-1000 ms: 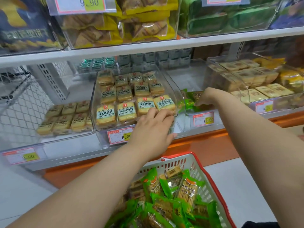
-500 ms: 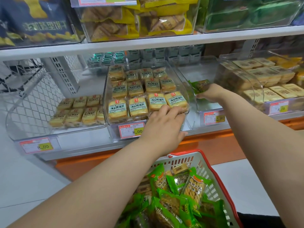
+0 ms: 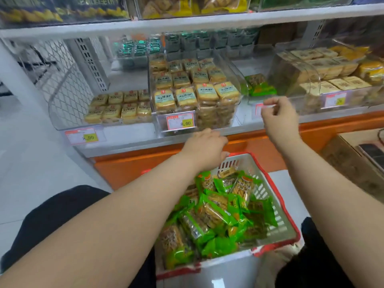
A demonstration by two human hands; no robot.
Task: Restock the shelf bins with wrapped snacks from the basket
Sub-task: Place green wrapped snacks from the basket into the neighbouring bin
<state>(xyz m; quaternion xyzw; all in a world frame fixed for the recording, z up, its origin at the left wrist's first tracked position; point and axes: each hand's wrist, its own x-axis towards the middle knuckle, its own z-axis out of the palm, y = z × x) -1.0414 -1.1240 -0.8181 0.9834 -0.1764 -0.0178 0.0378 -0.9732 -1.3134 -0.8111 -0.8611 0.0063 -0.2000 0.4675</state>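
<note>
Right hand (image 3: 278,117), fingers loosely curled and holding nothing, hangs before the clear bin (image 3: 252,96) that contains a few green snack packs (image 3: 259,86). Left hand (image 3: 204,150), knuckles up, grip not discernible, hovers over the far rim of the basket (image 3: 276,204) filled with green-wrapped snacks (image 3: 218,213).

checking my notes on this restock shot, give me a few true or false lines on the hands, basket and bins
1. The basket holds green-wrapped snacks. True.
2. The right hand grips a green pack. False: it holds nothing, fingers loosely curled in front of the bin.
3. A few green packs already lie in the clear bin right of the 8.00 bin. True.
4. The left hand is deep inside the basket. False: it hovers over the basket's far rim, below the shelf edge.
</note>
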